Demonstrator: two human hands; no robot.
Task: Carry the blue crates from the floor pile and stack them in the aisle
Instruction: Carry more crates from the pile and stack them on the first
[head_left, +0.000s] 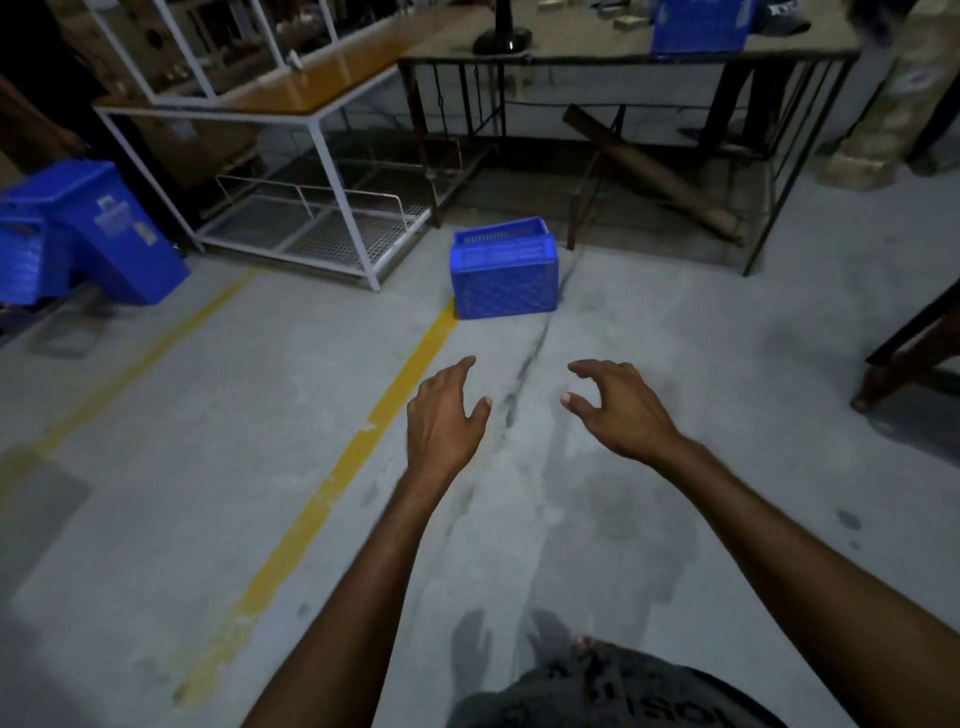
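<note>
A blue lattice-sided crate (504, 275) stands on the concrete floor ahead of me, beside the end of a yellow floor line (332, 483). Both my arms reach forward over the floor, short of the crate. My left hand (447, 415) is held out with relaxed, spread fingers and holds nothing. My right hand (618, 405) has loosely curved fingers and is empty too. A tumbled pile of blue crates (83, 228) lies at the left edge. One more blue crate (698, 26) sits on the dark table at the back.
A white metal rack (311, 156) with mesh shelves stands back left. A dark metal-framed table (623, 67) stands behind the crate, with a cardboard tube (654, 166) leaning under it. Another person's leg and foot (904, 358) show at the right edge.
</note>
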